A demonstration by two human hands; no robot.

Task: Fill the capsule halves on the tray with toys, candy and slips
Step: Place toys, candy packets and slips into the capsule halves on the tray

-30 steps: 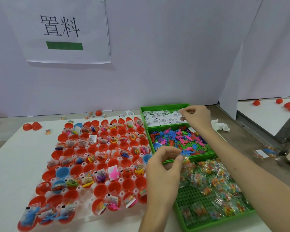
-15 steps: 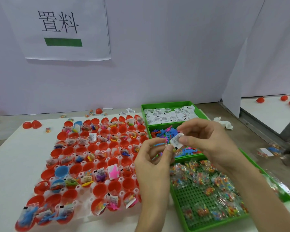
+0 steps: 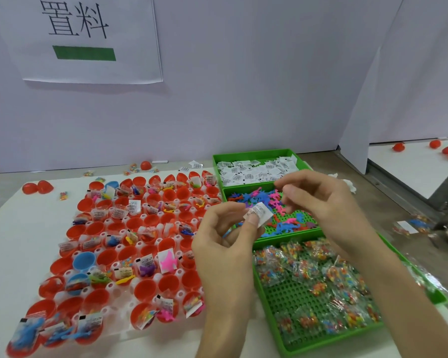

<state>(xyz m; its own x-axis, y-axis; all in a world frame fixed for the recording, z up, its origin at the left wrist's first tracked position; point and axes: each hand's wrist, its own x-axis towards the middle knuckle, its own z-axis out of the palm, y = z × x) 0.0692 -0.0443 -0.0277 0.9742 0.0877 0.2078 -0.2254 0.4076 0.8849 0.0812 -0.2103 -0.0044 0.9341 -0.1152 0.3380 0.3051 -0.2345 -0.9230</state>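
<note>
My left hand (image 3: 225,244) is raised over the right edge of the tray (image 3: 113,286) and pinches a white slip (image 3: 259,214) between thumb and fingers. The slip carries small black print, too fine to read. A bit of blue shows under the same fingers; can't tell what it is. My right hand (image 3: 321,200) is just beside the slip over the toy bin (image 3: 301,218), fingers curled; can't tell if they touch or hold anything.

The tray on the white table (image 3: 11,249) is packed with red halves (image 3: 145,289), plus a few blue ones (image 3: 84,260). Many hold toys, candy and printed slips, while some are bare.

Three green bins stand right of the tray: slips (image 3: 254,152) farthest, toys in the middle, candy bags (image 3: 290,301) nearest.

The wall sign (image 3: 88,40) reads 置料 over a green bar.
</note>
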